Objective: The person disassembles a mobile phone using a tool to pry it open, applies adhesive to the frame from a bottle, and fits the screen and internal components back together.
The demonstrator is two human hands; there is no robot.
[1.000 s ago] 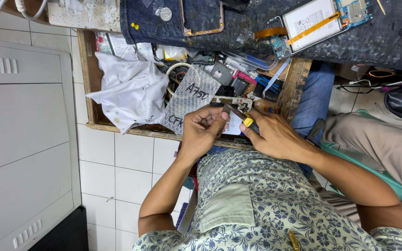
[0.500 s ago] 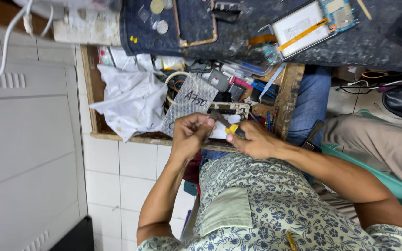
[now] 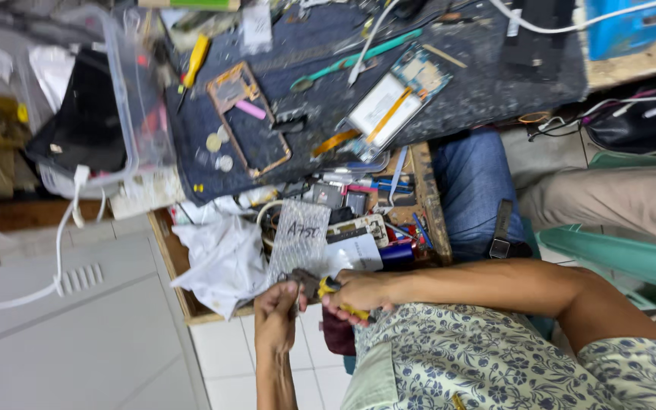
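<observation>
Yellow-handled metal pliers (image 3: 326, 292) sit in your right hand (image 3: 362, 292), fingers wrapped tight on the grips, jaws pointing toward your left hand (image 3: 276, 310). Left-hand fingers are pinched together on a small dark part at the plier tips; part too small to identify. Both hands meet just over the front edge of the open wooden drawer (image 3: 191, 304), w/ your floral-print shirt (image 3: 487, 357) below. In the drawer, beside your hands: crumpled white plastic bag (image 3: 218, 258), silvery bubble-wrap pouch w/ handwriting (image 3: 298, 235), assorted small parts & tools. Above the drawer, dark blue worktop mat (image 3: 480, 83) carries an opened phone w/ exposed battery and circuit board (image 3: 392, 95), a copper-coloured phone frame (image 3: 248, 118), and a yellow-handled screwdriver (image 3: 195, 61). Clear plastic bin (image 3: 127, 106) stands left of the mat.
</observation>
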